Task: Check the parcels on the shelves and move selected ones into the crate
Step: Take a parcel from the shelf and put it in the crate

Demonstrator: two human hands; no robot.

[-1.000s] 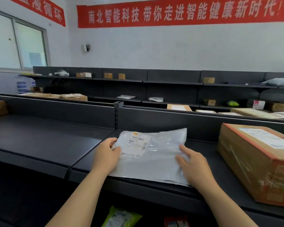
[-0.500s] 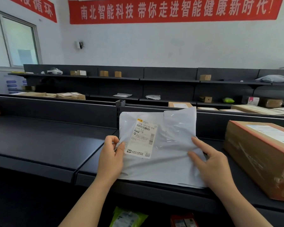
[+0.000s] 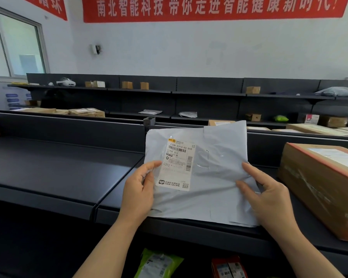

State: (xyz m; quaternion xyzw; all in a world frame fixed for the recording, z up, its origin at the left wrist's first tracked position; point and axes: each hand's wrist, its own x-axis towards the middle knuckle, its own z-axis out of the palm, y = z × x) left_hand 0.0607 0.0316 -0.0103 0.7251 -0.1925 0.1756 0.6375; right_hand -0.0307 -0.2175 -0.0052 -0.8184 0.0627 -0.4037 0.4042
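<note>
One grey mailer (image 3: 211, 177) tilted up, left hand (image 3: 138, 194) and right hand (image 3: 269, 199) each in grip on it, one cardboard box (image 3: 321, 185) beside

far beyond the fingers (image 3: 255, 173) rises a plain white wall (image 3: 209, 53), with a long red banner (image 3: 209, 7) in white chinese characters along its top. up and to the left of the fingers, a second red banner (image 3: 52, 7) hangs on the side wall over a metal-framed sliding window (image 3: 18, 43), bright with daylight. a small fixture (image 3: 95, 49) is mounted near the corner. dark grey shelving (image 3: 209, 94) in two tiers runs along the back wall. directly left of the fingers lies a bare dark shelf deck (image 3: 58, 173) with a low back panel.
</note>
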